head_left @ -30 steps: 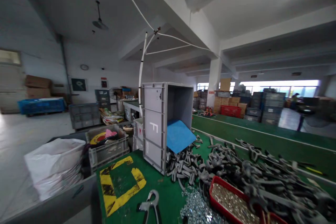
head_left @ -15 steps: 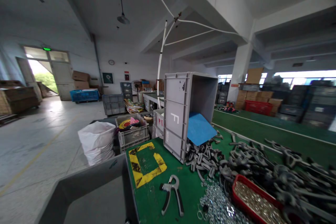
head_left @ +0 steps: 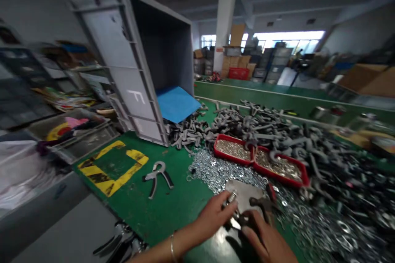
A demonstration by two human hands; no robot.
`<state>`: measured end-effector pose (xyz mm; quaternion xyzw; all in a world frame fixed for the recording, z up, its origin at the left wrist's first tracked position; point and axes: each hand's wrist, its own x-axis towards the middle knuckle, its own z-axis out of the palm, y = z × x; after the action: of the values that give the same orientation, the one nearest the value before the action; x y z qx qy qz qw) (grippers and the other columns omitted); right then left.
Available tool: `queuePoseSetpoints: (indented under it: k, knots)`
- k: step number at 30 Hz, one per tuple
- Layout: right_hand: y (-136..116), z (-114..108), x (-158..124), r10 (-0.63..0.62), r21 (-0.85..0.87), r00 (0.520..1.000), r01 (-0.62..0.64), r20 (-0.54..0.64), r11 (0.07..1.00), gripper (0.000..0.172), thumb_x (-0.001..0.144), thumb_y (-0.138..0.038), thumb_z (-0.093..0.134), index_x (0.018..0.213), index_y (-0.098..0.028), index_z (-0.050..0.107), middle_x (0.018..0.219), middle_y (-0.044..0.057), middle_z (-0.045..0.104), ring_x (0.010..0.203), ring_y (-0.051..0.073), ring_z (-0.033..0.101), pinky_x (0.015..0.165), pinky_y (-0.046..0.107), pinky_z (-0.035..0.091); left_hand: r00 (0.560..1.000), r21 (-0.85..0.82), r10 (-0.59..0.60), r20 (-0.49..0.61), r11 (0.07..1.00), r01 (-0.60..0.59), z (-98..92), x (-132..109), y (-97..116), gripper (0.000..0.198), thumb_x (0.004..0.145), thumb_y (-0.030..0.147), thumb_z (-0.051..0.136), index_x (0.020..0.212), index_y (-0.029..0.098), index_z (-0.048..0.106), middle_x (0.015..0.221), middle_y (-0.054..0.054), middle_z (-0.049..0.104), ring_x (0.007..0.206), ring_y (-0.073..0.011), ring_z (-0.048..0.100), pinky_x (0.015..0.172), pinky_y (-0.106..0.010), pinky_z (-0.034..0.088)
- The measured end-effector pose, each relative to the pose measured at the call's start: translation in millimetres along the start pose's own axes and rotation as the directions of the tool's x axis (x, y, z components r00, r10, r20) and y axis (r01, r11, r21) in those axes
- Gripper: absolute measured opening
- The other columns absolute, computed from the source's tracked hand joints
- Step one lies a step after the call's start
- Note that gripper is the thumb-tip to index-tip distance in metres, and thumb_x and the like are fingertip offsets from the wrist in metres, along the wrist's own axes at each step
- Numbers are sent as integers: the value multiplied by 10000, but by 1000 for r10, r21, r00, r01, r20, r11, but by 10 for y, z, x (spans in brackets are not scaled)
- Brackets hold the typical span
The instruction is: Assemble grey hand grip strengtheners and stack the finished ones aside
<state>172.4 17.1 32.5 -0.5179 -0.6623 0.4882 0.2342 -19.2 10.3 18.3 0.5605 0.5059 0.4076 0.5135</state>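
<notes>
the left fingers [head_left: 220,209] lie close together, curled against the edge of a flat grey metal casting [head_left: 245,195], their tips beside a short threaded bolt [head_left: 232,197]. the right fingers [head_left: 256,232] bend over the casting's lower edge, so it sits directly between the left hand [head_left: 212,215] and right hand [head_left: 265,240]. both seem closed on it, though the view is slightly blurred. a dark metal piece [head_left: 261,203] lies against its right side, and a thin bangle [head_left: 172,248] circles the left wrist.

around them, loose steel washers [head_left: 311,218] spread across the green workbench [head_left: 173,213]. beyond sit two red trays [head_left: 261,160] of small metal parts and a heap of dark grey fittings [head_left: 262,129] – further left, a tilted grey plastic crate [head_left: 123,53] stands with a blue sheet [head_left: 175,104] at its mouth.
</notes>
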Motion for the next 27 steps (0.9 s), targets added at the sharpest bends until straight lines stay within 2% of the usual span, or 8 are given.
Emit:
queuePoseSetpoints:
  k: [4,6,9,12,14,18,23,27]
  knots:
    - [73,134,-1,-203,-87,977,197,-70,977,428,862,-638,560,835,-216,624,792,67,647,718,216,601,670,326,498,995,103,101,-20,990,-98,-77,113,-5,257,962,400,486,888,172,577,823,-2,602,783,-157,530,725,-263,422]
    - [37,226,-27,-4,200,985,-31,173,979,564,937,-687,322,766,-211,570,583,3,553,485,151,515,496,265,447,986,193,167,20,967,-168,-96,46,7,251,962,400,489,881,177,572,834,-6,598,783,-156,529,732,-263,415]
    - [18,273,-87,111,394,869,-329,483,858,733,934,-723,89,818,-189,577,468,-32,500,318,110,377,360,221,326,968,316,222,121,915,-249,-90,-20,5,244,964,393,488,883,181,576,850,-17,602,795,-164,536,752,-275,412]
    - [48,218,-119,11,269,986,-55,166,961,557,856,-723,491,921,-188,632,774,56,675,554,131,559,480,216,406,981,305,177,84,932,-194,-42,-14,-2,239,975,381,477,884,179,569,840,-15,596,800,-166,539,748,-276,418]
    - [66,190,-117,-21,180,1000,18,16,983,513,814,-700,586,856,-191,639,789,52,663,627,143,572,538,224,431,987,239,161,30,957,-163,-1,-4,15,239,990,373,455,906,178,563,851,-14,591,813,-163,543,758,-274,432]
    - [80,182,-96,204,257,900,-317,385,913,781,909,-759,82,763,-182,587,435,-28,472,308,103,328,357,236,313,928,215,346,136,905,-368,65,10,43,199,1002,323,428,980,175,560,1014,-57,579,991,-183,537,917,-305,431]
    - [142,129,-96,-52,18,998,53,-34,998,495,811,-696,588,904,-210,602,867,66,648,727,183,590,629,273,473,971,228,236,-38,948,-221,166,56,-52,202,1019,325,383,1006,188,531,994,-52,557,966,-184,529,915,-323,442]
    - [205,131,-101,115,253,957,-185,266,950,623,958,-689,194,836,-203,564,534,-41,488,362,98,349,403,232,360,941,246,331,70,908,-338,187,61,-57,181,1009,305,397,1008,187,534,1057,-75,545,1027,-194,525,949,-333,439]
